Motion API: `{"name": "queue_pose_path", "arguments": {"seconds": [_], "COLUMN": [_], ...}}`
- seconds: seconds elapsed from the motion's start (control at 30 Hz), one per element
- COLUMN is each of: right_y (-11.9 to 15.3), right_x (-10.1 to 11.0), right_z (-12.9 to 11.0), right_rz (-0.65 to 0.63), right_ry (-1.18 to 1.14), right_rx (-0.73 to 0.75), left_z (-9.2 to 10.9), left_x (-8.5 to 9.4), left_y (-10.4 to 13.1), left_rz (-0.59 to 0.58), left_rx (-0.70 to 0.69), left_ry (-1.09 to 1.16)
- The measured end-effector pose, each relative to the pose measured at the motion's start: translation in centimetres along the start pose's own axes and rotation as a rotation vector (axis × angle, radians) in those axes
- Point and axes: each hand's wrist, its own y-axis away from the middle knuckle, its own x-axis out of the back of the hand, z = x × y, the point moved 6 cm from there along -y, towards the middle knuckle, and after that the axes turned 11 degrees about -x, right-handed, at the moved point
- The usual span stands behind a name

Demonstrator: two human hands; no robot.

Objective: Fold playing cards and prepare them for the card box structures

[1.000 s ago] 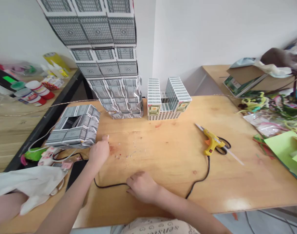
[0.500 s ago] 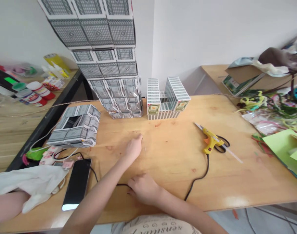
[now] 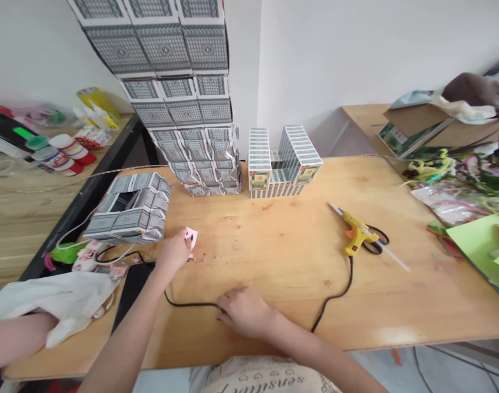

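Note:
A small white playing card (image 3: 191,236) with red marks is pinched in my left hand (image 3: 173,254), close to the tabletop. Several tiny scraps (image 3: 235,240) lie scattered on the wood to the right of it. My right hand (image 3: 245,311) rests near the table's front with curled fingers, closed on a black cord (image 3: 188,304). Left of the card stands a box folded from patterned cards (image 3: 126,218), with a square opening on top. A tall stack of similar card blocks (image 3: 204,109) rises behind my left hand.
At right lie a yellow glue gun (image 3: 358,234) and black-handled scissors (image 3: 382,237). A U-shaped arrangement of small boxes (image 3: 301,155) stands at the back. A phone (image 3: 130,289) sits beneath my left forearm. Another person's arm (image 3: 16,341) touches a white cloth (image 3: 69,295).
My left hand has moved left across the table, and the card now shows in its fingers. The scraps have come into view. My right hand stays on the cord.

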Motion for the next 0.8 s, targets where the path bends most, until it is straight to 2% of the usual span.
{"name": "queue_pose_path", "arguments": {"seconds": [0.2, 0.3, 0.4, 0.6, 0.67, 0.73, 0.8], "right_y": [0.1, 0.1, 0.0, 0.0, 0.1, 0.2, 0.3], "right_x": [-0.1, -0.2, -0.3, 0.0, 0.1, 0.2, 0.2], "right_z": [0.1, 0.1, 0.1, -0.1, -0.1, -0.2, -0.1], "right_rz": [0.021, 0.020, 0.013, 0.031, 0.033, 0.033, 0.032], "right_ry": [-0.016, -0.020, -0.021, -0.001, 0.002, 0.001, -0.002], "right_rx": [0.001, 0.005, 0.004, -0.009, -0.015, -0.016, -0.013], "left_z": [-2.0, -1.5, 1.0, 9.1, 10.3, 9.6, 7.0], "left_x": [-0.1, -0.5, -1.2, -2.5, -2.3, -1.6, -0.7], "left_y": [1.3, 2.1, 2.1, -0.1, -0.7, -0.8, -0.1], "left_rz": [0.023, 0.030, -0.012, -0.064, -0.062, -0.055, -0.043], "left_rx": [0.062, 0.067, 0.045, -0.105, -0.134, -0.126, -0.085], "left_ry": [-0.076, -0.094, -0.066, 0.021, 0.034, 0.038, 0.033]}}
